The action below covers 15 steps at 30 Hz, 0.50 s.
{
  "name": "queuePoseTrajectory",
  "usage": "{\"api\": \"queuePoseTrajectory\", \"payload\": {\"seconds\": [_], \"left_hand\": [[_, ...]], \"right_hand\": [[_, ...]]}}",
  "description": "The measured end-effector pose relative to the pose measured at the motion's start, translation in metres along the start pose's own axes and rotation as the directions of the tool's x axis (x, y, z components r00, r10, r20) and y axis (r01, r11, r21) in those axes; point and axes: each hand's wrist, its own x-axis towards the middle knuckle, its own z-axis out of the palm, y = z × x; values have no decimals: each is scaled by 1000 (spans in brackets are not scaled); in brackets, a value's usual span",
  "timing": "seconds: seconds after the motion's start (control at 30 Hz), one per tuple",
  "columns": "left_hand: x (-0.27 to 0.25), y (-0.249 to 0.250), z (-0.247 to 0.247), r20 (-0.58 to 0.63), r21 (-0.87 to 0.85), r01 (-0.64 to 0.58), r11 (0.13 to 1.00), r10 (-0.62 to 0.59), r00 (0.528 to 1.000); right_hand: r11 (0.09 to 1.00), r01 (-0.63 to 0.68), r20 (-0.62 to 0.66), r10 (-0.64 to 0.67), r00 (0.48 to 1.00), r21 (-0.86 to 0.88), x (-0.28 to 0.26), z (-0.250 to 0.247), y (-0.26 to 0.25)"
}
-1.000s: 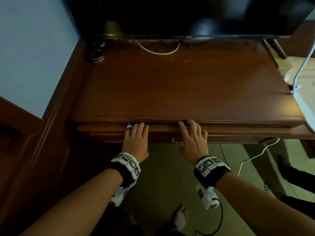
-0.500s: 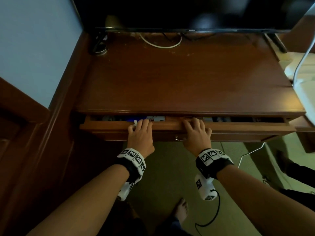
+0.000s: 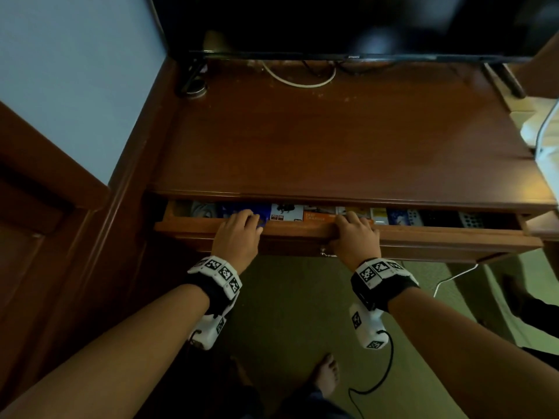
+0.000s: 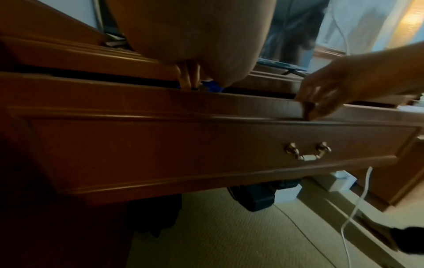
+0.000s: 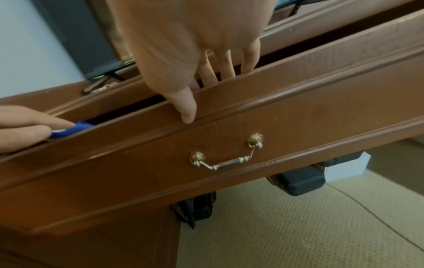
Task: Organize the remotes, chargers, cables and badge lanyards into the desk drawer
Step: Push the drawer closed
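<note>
Wooden drawer (image 3: 302, 232) stands further out than before; two hands, left hand (image 3: 237, 237) and right hand (image 3: 354, 238), fingers hooked over its front edge.

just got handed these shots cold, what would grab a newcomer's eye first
Both hands hook over the top edge of the wooden drawer, the left hand left of centre and the right hand near the middle, fingers dipping inside. The drawer is only partly open below the desk top, showing a strip of colourful items along its length. On its front, under the right hand, hangs an untouched brass handle.
</note>
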Motion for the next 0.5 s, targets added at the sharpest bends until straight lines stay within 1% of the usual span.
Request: {"api": "queuePoseTrajectory", "payload": {"seconds": [0.13, 0.2, 0.3, 0.4, 0.47, 0.5], "left_hand": [[23, -12, -1, 104, -115, 50, 992, -38, 994], [32, -16, -2, 139, -143, 80, 986, -60, 988], [44, -19, -1, 192, -132, 144, 981, -117, 974], [49, -11, -2, 288, -115, 126, 985, -88, 953], [46, -5, -3, 347, -60, 145, 988, -115, 931], [43, -3, -3, 347, -12, 164, 986, -150, 926]], "right_hand": [[1000, -13, 0, 14, 1000, 26, -3, 2, 0], [1000, -14, -3, 14, 1000, 26, -5, 3, 0], [1000, -21, 2, 21, 1000, 18, -8, 6, -1], [1000, -21, 5, 21, 1000, 5, -9, 6, -1], [1000, -21, 10, 21, 1000, 13, -9, 6, -1], [1000, -17, 13, 17, 1000, 15, -10, 5, -1]]}}
